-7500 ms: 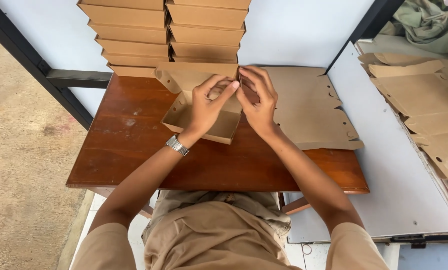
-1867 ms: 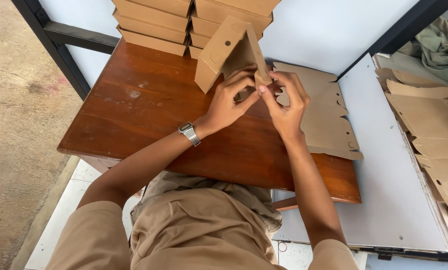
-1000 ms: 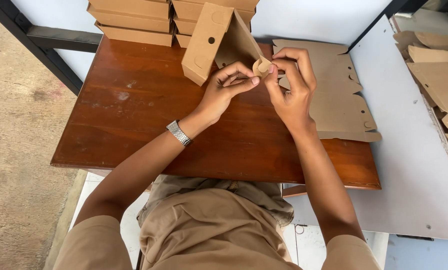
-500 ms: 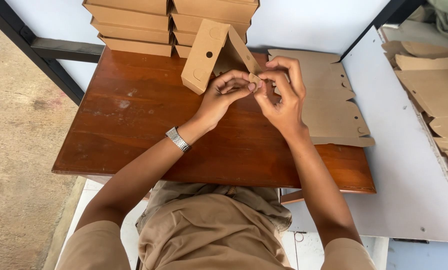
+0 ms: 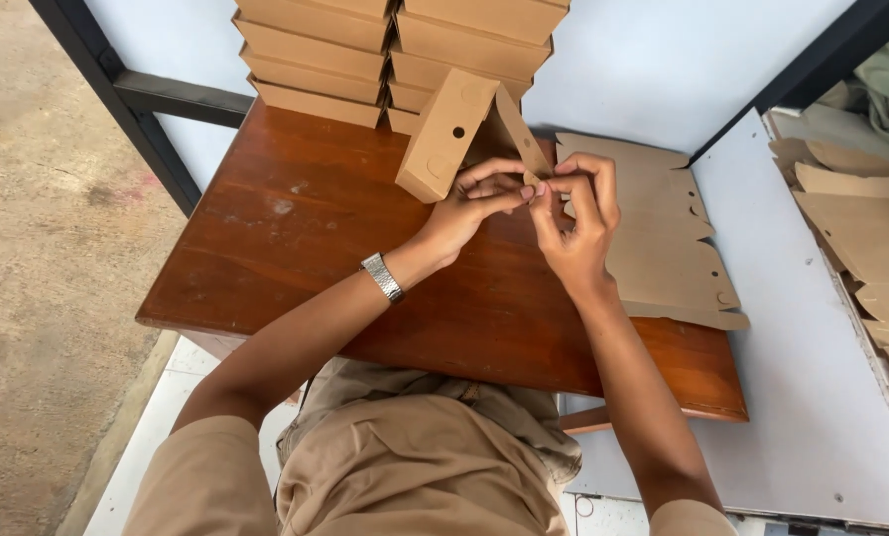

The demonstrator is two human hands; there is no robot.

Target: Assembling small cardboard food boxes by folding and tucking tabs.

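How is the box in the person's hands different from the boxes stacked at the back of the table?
The held box is lifted and tilted, pinched by the left hand and right hand; the stacked boxes lie flat, untouched. The held box has a flap open; the stacked ones are closed. Both are plain brown cardboard.

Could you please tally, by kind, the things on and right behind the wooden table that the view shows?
Folded boxes in the two stacks: 9 visible, more may be cut off
Half-folded box in both hands: 1
Pile of flat blanks: 1
Wristwatch: 1
Total: 12
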